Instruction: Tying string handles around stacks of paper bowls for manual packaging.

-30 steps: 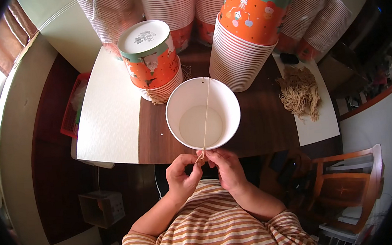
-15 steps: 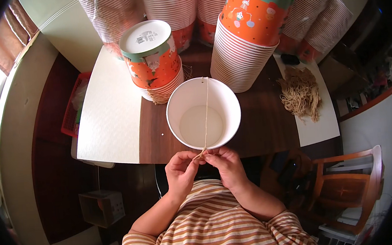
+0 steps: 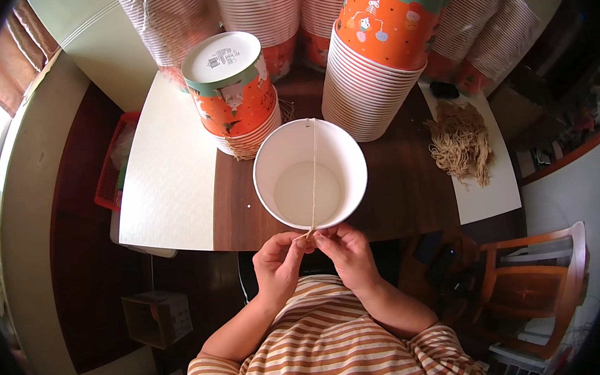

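Observation:
A white-lined paper bucket (image 3: 312,193) stands mouth up near the table's front edge. A thin beige string (image 3: 314,165) runs taut across its opening, from a hole at the far rim to the near rim. There my left hand (image 3: 277,260) pinches one part of the string, fingers closed. Close beside it, my right hand (image 3: 345,253) pinches the string too, thumb and fingertips together. Between the fingertips the string looks looped or knotted, though the fingers partly hide it.
An orange-and-green upturned bucket stack (image 3: 231,94) stands beyond on the left, a taller stack (image 3: 375,69) on the right. A heap of beige strings (image 3: 460,143) lies on the table's right side. Plastic-wrapped stacks (image 3: 258,14) line the back. A wooden chair (image 3: 534,292) stands at right.
The string between my fingertips has shifted slightly and looks drawn closer to the near rim. Both hands stay nearly in place; the bucket sits a touch further left.

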`<state>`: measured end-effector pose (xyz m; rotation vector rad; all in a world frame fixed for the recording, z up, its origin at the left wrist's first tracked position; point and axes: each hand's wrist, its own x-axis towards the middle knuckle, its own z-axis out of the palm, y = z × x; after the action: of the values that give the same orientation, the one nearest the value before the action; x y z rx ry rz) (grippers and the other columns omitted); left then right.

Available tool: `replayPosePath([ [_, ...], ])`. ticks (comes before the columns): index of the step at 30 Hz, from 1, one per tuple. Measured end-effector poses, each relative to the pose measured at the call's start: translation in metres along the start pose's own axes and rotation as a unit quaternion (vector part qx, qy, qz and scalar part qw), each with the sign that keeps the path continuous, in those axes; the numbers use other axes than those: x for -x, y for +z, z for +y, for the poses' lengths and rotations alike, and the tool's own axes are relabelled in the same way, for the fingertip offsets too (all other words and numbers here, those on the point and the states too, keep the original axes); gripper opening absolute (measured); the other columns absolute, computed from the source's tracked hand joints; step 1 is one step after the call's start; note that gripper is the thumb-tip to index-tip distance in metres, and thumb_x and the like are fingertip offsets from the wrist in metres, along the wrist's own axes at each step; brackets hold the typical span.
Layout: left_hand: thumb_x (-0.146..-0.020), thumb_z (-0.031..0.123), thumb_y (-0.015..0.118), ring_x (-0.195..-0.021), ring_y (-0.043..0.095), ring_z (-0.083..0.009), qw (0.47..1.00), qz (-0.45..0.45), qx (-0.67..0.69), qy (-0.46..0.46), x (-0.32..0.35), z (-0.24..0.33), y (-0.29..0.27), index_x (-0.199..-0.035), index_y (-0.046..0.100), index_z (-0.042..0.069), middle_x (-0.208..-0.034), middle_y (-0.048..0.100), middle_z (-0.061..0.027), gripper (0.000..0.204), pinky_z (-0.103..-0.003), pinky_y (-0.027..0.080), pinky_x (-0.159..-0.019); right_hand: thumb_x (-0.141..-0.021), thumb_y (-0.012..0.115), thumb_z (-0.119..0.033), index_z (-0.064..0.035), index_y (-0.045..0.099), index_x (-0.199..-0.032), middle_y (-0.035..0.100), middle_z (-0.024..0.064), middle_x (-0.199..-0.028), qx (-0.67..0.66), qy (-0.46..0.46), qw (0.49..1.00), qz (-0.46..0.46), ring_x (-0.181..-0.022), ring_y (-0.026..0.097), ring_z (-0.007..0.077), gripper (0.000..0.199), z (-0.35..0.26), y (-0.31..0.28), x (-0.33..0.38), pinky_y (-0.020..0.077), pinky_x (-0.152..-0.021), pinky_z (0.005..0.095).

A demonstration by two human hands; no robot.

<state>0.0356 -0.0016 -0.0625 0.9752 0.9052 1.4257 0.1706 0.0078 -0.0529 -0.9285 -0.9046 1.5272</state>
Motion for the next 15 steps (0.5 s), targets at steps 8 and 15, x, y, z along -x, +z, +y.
replayPosePath([
  [8, -0.089, 0.001, 0.060, -0.083, 0.060, -0.0096, 0.999, -0.015, 0.018, -0.033, -0.0009, 0.0059, 0.0065, -0.101, 0.060, -0.004, -0.097, 0.064, -0.0077, 0.013, -0.023, 0.050, -0.075, -0.088, 0.062, -0.007, -0.0024, 0.060, -0.088, 0.060, -0.0022, -0.077, 0.061, -0.034, 0.997, 0.026, -0.069, 0.051, 0.0026, 0.005, 0.0076, -0.0018, 0.0007, 0.0429, -0.062, 0.0184],
  [15, -0.087, -0.002, 0.059, -0.076, 0.058, -0.0064, 0.997, -0.026, -0.077, -0.013, -0.0017, 0.0026, -0.0018, -0.095, 0.060, -0.004, -0.087, 0.064, -0.0039, 0.008, -0.019, 0.048, -0.069, -0.087, 0.064, -0.008, -0.0020, 0.060, -0.088, 0.058, -0.0034, -0.075, 0.131, -0.062, 0.989, 0.039, -0.064, 0.047, 0.0023, 0.007, 0.0049, -0.0026, 0.0029, 0.0410, -0.059, 0.0185],
])
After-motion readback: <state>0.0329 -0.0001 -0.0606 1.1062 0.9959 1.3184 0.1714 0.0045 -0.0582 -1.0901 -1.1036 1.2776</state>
